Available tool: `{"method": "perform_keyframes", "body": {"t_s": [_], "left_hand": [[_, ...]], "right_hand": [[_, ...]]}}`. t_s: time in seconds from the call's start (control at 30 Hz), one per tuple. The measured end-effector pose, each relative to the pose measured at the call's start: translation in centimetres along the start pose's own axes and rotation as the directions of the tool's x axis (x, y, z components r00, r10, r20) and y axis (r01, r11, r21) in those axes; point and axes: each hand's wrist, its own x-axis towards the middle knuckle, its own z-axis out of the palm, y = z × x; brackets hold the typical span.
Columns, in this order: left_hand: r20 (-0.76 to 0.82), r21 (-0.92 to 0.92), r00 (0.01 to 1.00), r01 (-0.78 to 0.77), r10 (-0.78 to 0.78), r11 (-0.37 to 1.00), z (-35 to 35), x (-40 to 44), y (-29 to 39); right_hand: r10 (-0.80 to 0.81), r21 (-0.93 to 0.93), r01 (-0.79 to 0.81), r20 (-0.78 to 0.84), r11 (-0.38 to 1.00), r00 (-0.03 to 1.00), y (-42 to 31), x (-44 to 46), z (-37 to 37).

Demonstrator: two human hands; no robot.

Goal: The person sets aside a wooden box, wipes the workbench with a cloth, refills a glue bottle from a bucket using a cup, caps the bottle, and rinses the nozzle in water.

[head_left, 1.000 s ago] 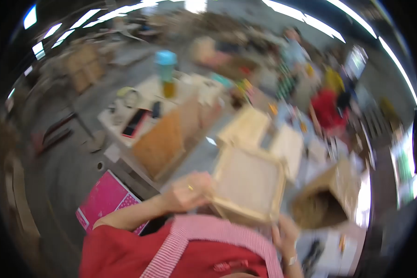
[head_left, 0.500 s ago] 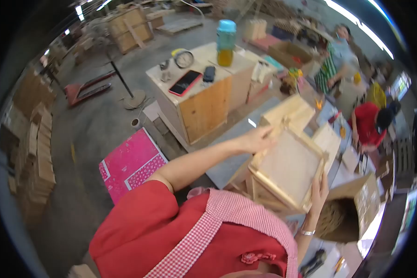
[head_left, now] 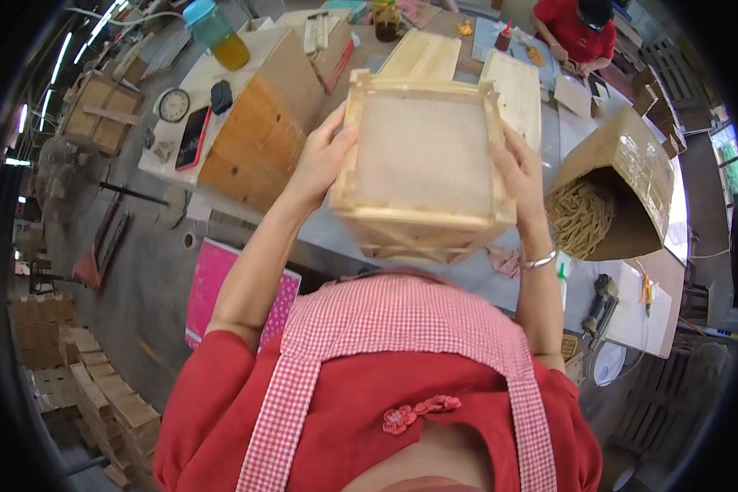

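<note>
A pale wooden box-like frame [head_left: 425, 152] with a flat panel on its top face is held up over the grey worktable [head_left: 328, 234]. My left hand [head_left: 324, 160] grips its left side, fingers wrapped round the edge. On the right side, my right hand [head_left: 520, 174] holds the frame the same way. Behind the frame lie a light wooden piece [head_left: 422, 56] and a pale board [head_left: 512, 94]. The underside of the frame is hidden.
An open cardboard box [head_left: 631, 164] of thin wooden pieces stands right, near a black tool [head_left: 600, 305]. At left, a wooden cabinet [head_left: 254, 148] carries a phone [head_left: 193, 138] and a bottle [head_left: 217, 37]. A co-worker in red [head_left: 578, 37] is at the upper right.
The view has swung round and steadied. My left hand has shifted from the frame's top edge to its left side, and the frame now sits squarely between both hands.
</note>
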Motion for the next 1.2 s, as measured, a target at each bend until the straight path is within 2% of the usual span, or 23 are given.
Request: {"method": "perform_keyframes", "body": {"t_s": [0.07,0.13,0.17,0.23,0.3,0.33,0.4,0.43,0.47,0.53,0.57,0.6,0.63,0.7,0.73,0.8,0.83,0.93,1.0,1.07,1.1,1.17,1.2], "left_hand": [[-0.009,0.029,1.0,0.019,-0.019,0.999,0.4,-0.1,1.5],[0.005,-0.135,0.999,-0.037,0.038,0.99,1.0,-1.3,2.7],[-0.023,-0.008,0.997,-0.072,0.071,0.997,0.9,-1.5,1.7],[-0.047,0.026,0.998,-0.027,0.028,0.999,1.3,-1.4,-0.7],[-0.101,0.106,0.994,-0.029,0.039,0.994,1.9,-1.0,-0.8],[-0.097,0.106,0.994,-0.032,0.042,0.994,1.1,-1.0,-0.6],[-0.061,0.121,0.968,0.251,-0.245,0.96,-2.5,0.2,0.2],[-0.176,0.12,0.97,0.189,-0.167,0.975,-3.5,1.1,-0.1],[-0.162,0.121,0.974,0.177,-0.157,0.977,-4.2,2.2,-0.2],[-0.199,0.082,0.98,0.045,-0.028,0.996,-5.7,5.6,0.6],[-0.12,0.115,0.993,0.022,-0.008,0.993,-6.0,7.6,0.8],[-0.035,0.112,0.997,0.065,-0.062,0.992,-6.0,9.7,0.8],[0.11,0.036,0.988,0.106,-0.11,0.994,-5.9,11.9,0.3],[0.36,-0.018,0.907,0.241,-0.218,0.97,-5.0,14.0,0.3],[0.457,0.01,0.844,0.313,-0.283,0.95,-4.4,14.5,0.9],[0.494,0.029,0.815,0.332,-0.303,0.943,-4.0,14.4,1.3],[0.461,0.032,0.836,0.321,-0.299,0.947,-4.1,13.8,1.6],[0.449,0.073,0.845,0.288,-0.29,0.955,-5.8,11.2,2.5],[0.496,0.072,0.811,0.319,-0.311,0.945,-8.7,9.9,1.4],[0.547,0.122,0.759,0.347,-0.355,0.93,-9.8,7.7,1.0],[0.566,0.122,0.723,0.402,-0.397,0.907,-9.3,6.2,0.9],[0.596,0.149,0.718,0.341,-0.36,0.928,-8.1,4.4,2.1],[0.595,0.147,0.705,0.377,-0.386,0.915,-7.4,3.6,1.7]], "right_hand": [[-0.028,0.081,0.028,-0.007,0.996,1.0,-1.9,-0.3,0.0],[-0.031,0.171,0.031,-0.005,0.985,1.0,-1.6,-0.4,-0.2],[-0.02,0.136,0.018,0.016,0.991,1.0,-0.3,0.3,-0.2],[-0.012,0.102,0.008,0.041,0.995,0.999,1.1,0.9,-0.7],[-0.037,-0.132,0.035,-0.011,0.991,0.999,1.0,1.5,-2.1],[-0.04,-0.133,0.037,-0.016,0.99,0.999,0.9,0.7,-2.7],[-0.011,-0.056,-0.009,-0.355,0.998,0.935,-0.4,-2.9,-3.5],[-0.059,-0.128,0.013,-0.365,0.992,0.929,-0.8,-5.2,-3.9],[-0.111,-0.202,0.037,-0.371,0.979,0.922,-1.3,-7.8,-4.0],[0.01,-0.116,-0.035,-0.21,0.993,0.978,-2.3,-13.0,-2.0],[0.037,-0.117,-0.055,-0.155,0.992,0.987,-2.9,-14.3,-0.1],[0.068,-0.123,-0.079,-0.098,0.989,0.993,-3.5,-15.1,2.2],[0.035,-0.133,-0.05,-0.114,0.99,0.993,-3.5,-15.4,4.2],[0.054,0.084,-0.038,-0.205,0.996,0.977,-2.3,-15.2,7.5],[0.023,0.073,-0.008,-0.205,0.997,0.978,-2.1,-15.0,8.6],[0.065,0.163,-0.009,-0.341,0.987,0.938,-1.7,-14.6,10.5],[0.077,0.216,0.009,-0.388,0.976,0.918,-1.3,-14.1,10.9],[0.051,0.167,0.028,-0.45,0.986,0.892,0.3,-13.0,9.8],[0.043,0.042,-0.026,-0.463,0.999,0.885,2.4,-12.3,6.8],[0.005,0.088,0.046,-0.509,0.995,0.861,-0.4,-9.9,6.9],[0.007,0.002,-0.007,-0.474,1.0,0.88,-1.5,-9.4,6.2],[0.025,-0.157,-0.087,-0.357,0.984,0.934,-2.5,-8.1,4.4],[0.058,-0.223,-0.122,-0.276,0.967,0.959,-2.2,-8.2,4.1]]}}
